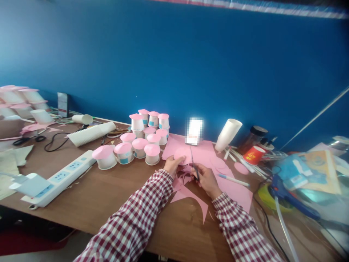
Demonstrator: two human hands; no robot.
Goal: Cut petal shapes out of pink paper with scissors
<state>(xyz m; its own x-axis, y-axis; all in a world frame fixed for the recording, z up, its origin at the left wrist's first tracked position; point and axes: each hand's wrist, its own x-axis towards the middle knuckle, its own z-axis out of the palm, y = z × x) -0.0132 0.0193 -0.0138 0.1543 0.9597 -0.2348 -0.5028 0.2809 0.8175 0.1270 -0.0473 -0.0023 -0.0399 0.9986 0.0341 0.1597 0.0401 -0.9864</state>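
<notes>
My left hand (174,165) pinches a piece of pink paper (183,154), thumb on top, over the table's middle. Close beside it, my right hand (205,177) is closed around the handles of a pair of scissors (192,156), whose blades point away from me at the paper's right edge. Whether the blades are parted cannot be made out. Larger pink sheets (204,147) lie behind and beneath the hands. Curved pink offcuts (191,200) rest on the wood in front of them. A pink paper disc (219,162) lies to the right.
Several paper cups with pink tops (140,143) stand left of my hands. A power strip (62,178) lies further left. On the right are a pen (233,180), a stack of white cups (229,133), a red cup (253,155) and a blue glue gun (293,198) with its cord.
</notes>
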